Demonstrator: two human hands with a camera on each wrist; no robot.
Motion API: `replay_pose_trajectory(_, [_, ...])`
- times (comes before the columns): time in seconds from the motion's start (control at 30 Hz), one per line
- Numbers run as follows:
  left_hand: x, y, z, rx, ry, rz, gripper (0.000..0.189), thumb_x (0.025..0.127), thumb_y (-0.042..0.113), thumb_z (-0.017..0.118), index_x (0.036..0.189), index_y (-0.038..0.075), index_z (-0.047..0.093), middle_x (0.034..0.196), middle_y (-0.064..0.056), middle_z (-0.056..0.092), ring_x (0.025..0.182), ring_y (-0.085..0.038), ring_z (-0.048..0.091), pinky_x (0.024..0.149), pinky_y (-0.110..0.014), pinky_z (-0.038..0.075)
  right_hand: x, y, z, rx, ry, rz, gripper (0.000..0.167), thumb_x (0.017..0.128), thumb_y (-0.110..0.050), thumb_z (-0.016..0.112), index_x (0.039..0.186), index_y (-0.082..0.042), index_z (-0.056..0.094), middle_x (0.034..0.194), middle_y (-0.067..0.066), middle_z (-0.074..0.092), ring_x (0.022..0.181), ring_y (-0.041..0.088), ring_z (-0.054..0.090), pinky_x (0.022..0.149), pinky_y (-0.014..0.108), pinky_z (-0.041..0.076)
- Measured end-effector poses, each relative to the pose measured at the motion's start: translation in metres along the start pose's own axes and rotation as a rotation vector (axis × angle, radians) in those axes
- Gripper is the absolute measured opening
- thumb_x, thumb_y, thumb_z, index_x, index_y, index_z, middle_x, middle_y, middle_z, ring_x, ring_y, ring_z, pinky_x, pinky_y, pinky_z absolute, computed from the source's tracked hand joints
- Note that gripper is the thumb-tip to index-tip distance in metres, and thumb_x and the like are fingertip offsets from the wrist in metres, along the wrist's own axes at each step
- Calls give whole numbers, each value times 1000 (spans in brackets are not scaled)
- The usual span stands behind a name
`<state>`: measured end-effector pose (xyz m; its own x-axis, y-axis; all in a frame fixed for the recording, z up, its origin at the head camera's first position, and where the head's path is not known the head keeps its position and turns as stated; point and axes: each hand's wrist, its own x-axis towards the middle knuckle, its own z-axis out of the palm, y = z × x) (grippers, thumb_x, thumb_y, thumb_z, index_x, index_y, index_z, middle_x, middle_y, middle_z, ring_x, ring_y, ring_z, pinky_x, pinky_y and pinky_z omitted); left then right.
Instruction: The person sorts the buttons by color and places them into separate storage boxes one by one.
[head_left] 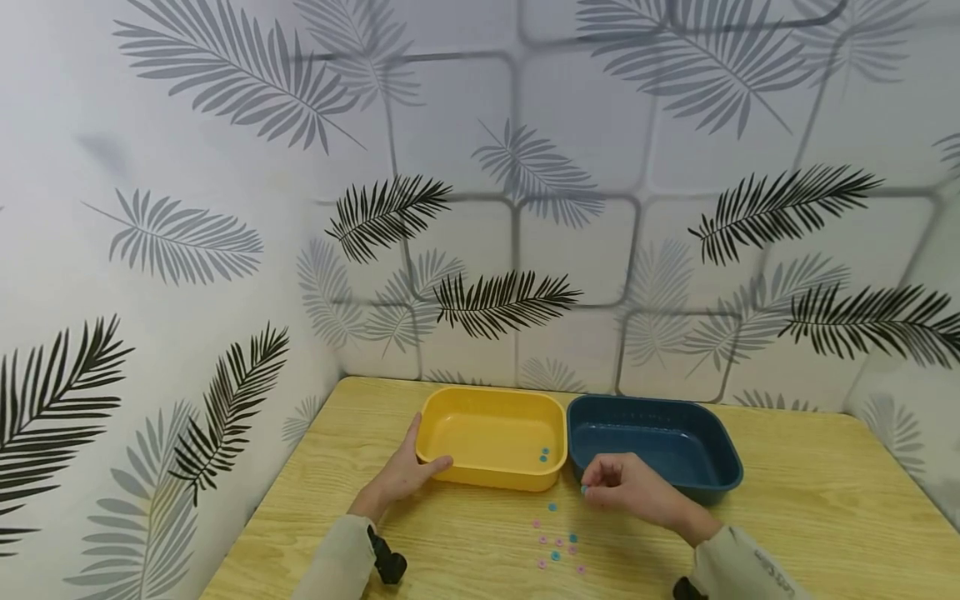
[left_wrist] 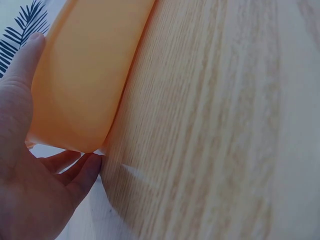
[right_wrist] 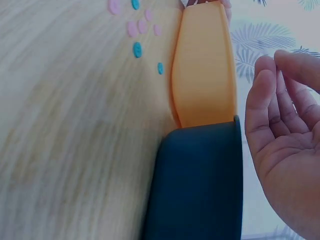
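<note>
My left hand [head_left: 405,472] holds the yellow plastic bin [head_left: 495,477] at its left front corner, thumb over the rim and fingers along the side. Two small blue buttons [head_left: 543,455] lie inside that bin, towards its right end. Pinched between thumb and forefinger of my right hand [head_left: 637,492] is a blue button [head_left: 584,490], above the front edge of the dark blue bin [head_left: 712,493]. In the right wrist view the fingertips [right_wrist: 267,80] hide it. Several loose pink buttons [head_left: 558,542] and blue buttons [head_left: 556,556] are scattered on the table in front of the bins.
Both bins stand side by side on the light wooden table [head_left: 810,492], their near ends close together. A white wall [head_left: 577,350] with a leaf pattern rises right behind, and another wall [head_left: 172,333] bounds the left side.
</note>
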<state>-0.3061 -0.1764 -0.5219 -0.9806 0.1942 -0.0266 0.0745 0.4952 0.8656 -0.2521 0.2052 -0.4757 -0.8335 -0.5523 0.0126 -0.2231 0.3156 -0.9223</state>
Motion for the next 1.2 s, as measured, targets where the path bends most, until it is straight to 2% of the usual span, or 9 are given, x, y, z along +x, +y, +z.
replay_pose_trajectory(0.17, [0,-1,0,0,-2,2,105,84,43,69,152,9,-4,154,-23,11,138,-39,21,109,-54,18,7,-6,-2,-30,54,8,18,89,-16,67,97,-1,64,83,14,64,70,28,60,65,39,53])
replay_pose_trajectory(0.3, [0,0,-1,-1,-1,4,107,83,45,70,152,9,-4,154,-23,11,137,-39,22,109,-54,18,14,-11,-1,-28,92,0,18,90,-14,66,98,3,64,86,20,64,74,36,61,67,41,54])
replay_pose_trajectory(0.53, [1,-1,-2,-10,-6,13,105,85,42,69,152,8,-4,154,-23,12,137,-39,22,109,-55,19,31,-16,4,-59,172,18,19,90,-12,65,101,4,63,86,15,65,73,24,62,68,37,54])
replay_pose_trajectory(0.8, [-1,0,-1,-27,-5,2,104,85,41,69,152,10,-4,154,-23,12,137,-39,22,109,-54,19,48,-15,9,-66,145,-12,18,91,-11,64,101,4,63,90,17,65,83,40,62,73,45,54])
replay_pose_trajectory(1.0, [-1,-2,-1,-19,0,1,106,84,43,69,152,9,-4,154,-22,11,138,-38,22,109,-54,17,59,-12,14,-120,135,-32,14,91,-8,63,99,2,65,85,8,65,76,31,61,72,50,52])
replay_pose_trajectory(1.2, [-1,-3,-1,4,2,-7,110,81,50,69,152,10,-4,154,-22,13,137,-39,22,109,-54,18,65,-10,18,-93,124,-18,14,91,-7,63,100,3,65,85,7,63,79,28,62,75,48,53])
